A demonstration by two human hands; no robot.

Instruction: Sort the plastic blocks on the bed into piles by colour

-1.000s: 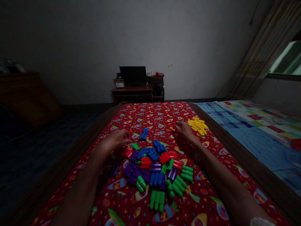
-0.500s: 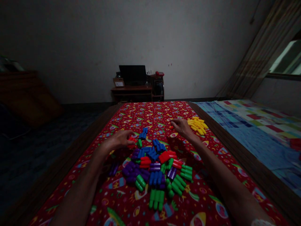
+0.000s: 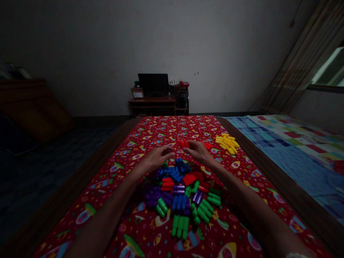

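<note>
My right hand point(image 3: 199, 152) grips a red plastic block point(image 3: 183, 143) made of joined rounded tubes, above the far side of a mixed pile. Just behind that hand, more red blocks point(image 3: 207, 146) lie on the cloth, partly hidden. My left hand point(image 3: 158, 157) is over the pile's far left, its thumb and fingers apart with nothing visible between them. Below both hands are blue blocks point(image 3: 178, 203), purple blocks point(image 3: 158, 195), green blocks point(image 3: 180, 226) and a few red ones point(image 3: 167, 184).
A separate heap of yellow blocks point(image 3: 228, 143) lies on the right side of the red patterned cloth point(image 3: 172, 125). A bed with a checked cover point(image 3: 258, 143) adjoins the table's right. A monitor point(image 3: 153, 85) stands on a low desk point(image 3: 153, 101) by the far wall.
My left hand has moved right from the cloth's left side, away from a red block. My right hand has shifted left and now holds a red block; red blocks now lie near the yellow heap.
</note>
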